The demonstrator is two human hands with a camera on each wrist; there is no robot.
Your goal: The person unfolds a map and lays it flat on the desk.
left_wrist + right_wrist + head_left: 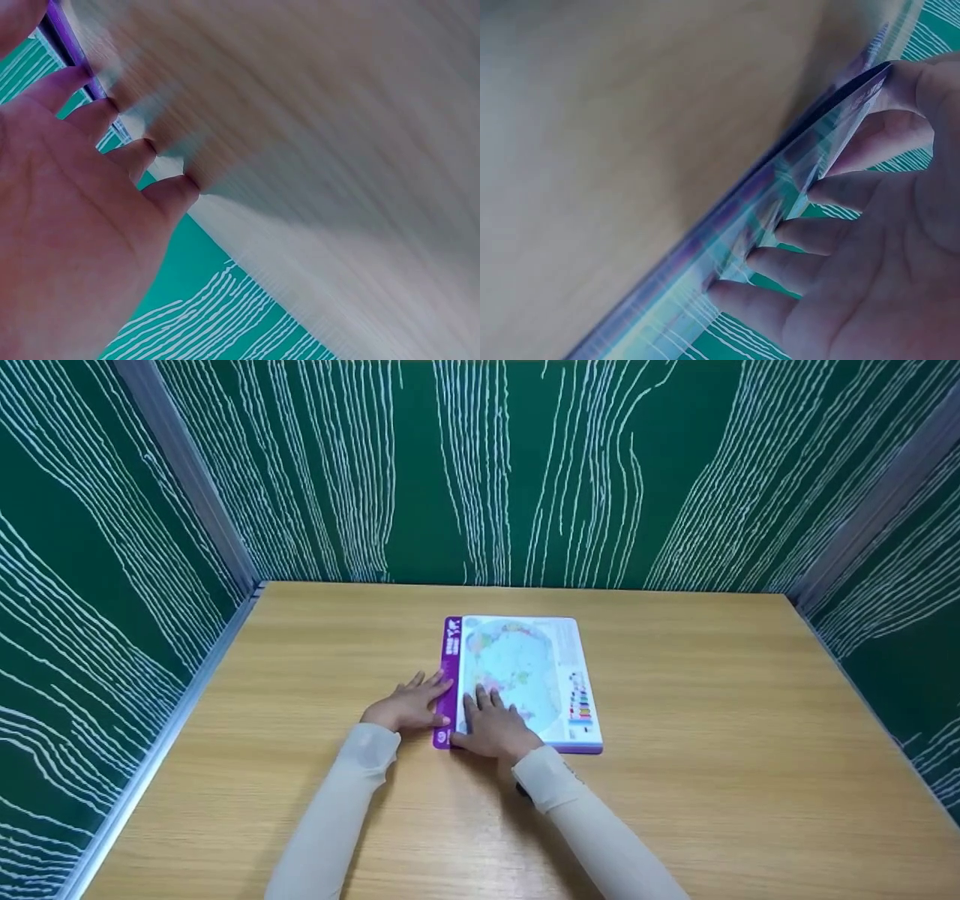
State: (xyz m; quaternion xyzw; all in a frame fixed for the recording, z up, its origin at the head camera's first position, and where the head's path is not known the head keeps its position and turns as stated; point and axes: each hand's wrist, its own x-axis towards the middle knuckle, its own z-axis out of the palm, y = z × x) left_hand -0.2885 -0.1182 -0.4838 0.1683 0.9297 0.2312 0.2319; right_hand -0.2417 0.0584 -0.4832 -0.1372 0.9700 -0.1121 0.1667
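Note:
A flat, thin-edged world map (525, 660) with a purple strip (451, 641) down its left side lies on the wooden table. My left hand (409, 708) has its fingers spread, with fingertips and thumb touching the purple strip. My right hand (495, 729) rests on the lower left part of the map, its fingers spread and fairly straight. The right thumb (907, 82) is at the lower left corner, where the edge stands slightly raised in the right wrist view. From the left wrist view, only a sliver of purple edge (67, 34) shows beyond the fingers.
The wooden table (750, 720) extends around the map on all sides. Green panels with white wavy lines (420, 472) stand behind and at both sides, joined by grey corner posts (191, 472). A small dark object (523, 790) shows beneath the right cuff.

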